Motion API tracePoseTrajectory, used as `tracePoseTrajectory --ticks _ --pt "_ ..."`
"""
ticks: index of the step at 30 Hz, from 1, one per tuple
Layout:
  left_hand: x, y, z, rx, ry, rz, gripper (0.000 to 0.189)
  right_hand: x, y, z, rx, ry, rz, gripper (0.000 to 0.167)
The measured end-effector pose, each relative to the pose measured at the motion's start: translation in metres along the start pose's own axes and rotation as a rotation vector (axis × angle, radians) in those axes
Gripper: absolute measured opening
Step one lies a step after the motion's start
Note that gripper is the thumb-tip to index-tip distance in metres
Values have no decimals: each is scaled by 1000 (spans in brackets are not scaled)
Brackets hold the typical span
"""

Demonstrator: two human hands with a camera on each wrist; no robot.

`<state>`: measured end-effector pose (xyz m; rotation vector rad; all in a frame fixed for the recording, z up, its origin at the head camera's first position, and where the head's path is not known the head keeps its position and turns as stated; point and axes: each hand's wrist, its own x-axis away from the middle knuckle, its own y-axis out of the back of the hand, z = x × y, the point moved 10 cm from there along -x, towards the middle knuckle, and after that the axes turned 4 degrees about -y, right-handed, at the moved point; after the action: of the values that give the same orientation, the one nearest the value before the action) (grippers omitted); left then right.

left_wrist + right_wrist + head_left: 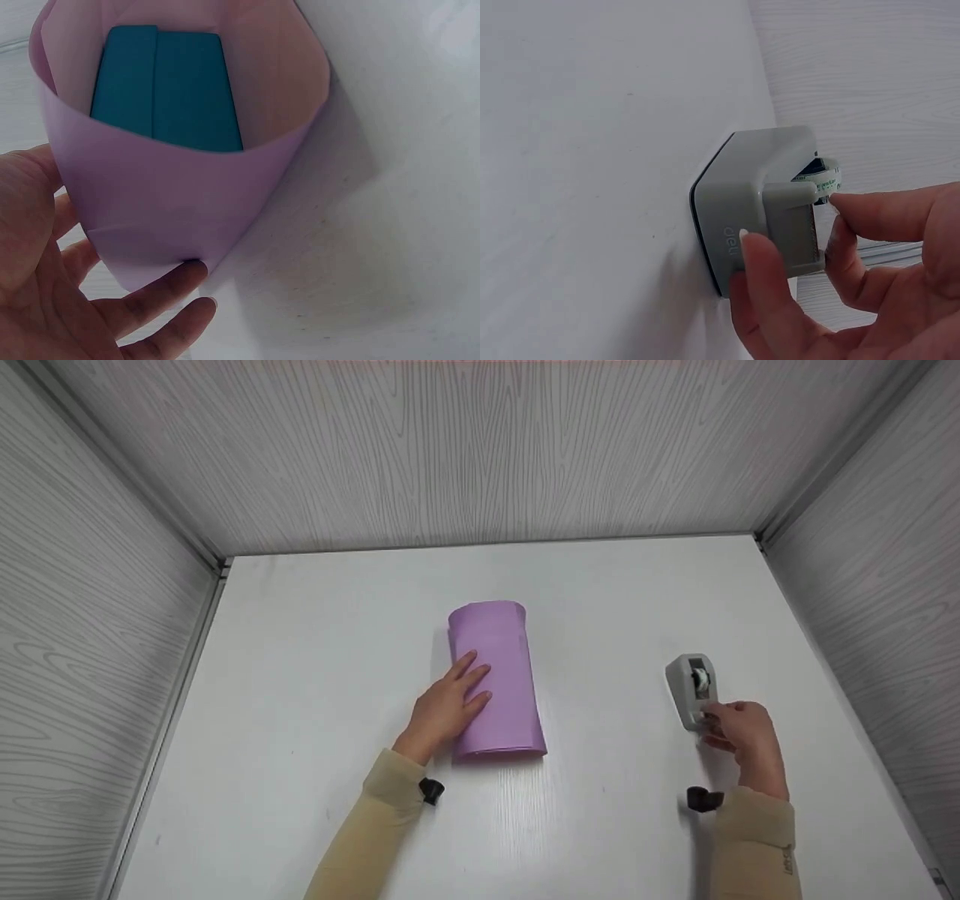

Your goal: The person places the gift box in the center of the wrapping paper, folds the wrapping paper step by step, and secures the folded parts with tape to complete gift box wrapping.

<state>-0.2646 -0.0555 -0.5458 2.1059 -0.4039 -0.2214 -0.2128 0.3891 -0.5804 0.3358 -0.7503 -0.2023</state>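
Note:
A sheet of purple paper (495,682) is wrapped into a flat sleeve on the white table. Inside its open near end lies a teal box (169,90), seen in the left wrist view. My left hand (442,711) rests on the paper's left side with fingers spread and nearly straight. To the right stands a grey tape dispenser (684,686) holding a small roll of tape (826,180). At the dispenser's near end, my right hand (746,727) pinches the clear tape between thumb and index finger. Its other fingers lie against the dispenser's front.
The white table (315,660) is enclosed by grey wood-grain panels at the back (465,457), left (97,607) and right (877,547). A small black camera is worn at each wrist, over beige sleeves (375,825).

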Motion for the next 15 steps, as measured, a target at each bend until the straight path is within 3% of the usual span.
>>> tracePoseTrajectory --ticks 6,15 --pt "0 -1 -1 0 8 10 52 4 2 -4 -87 0 -29 55" --pt "0 -1 0 -3 9 3 52 5 3 -9 -166 -1 61 65"
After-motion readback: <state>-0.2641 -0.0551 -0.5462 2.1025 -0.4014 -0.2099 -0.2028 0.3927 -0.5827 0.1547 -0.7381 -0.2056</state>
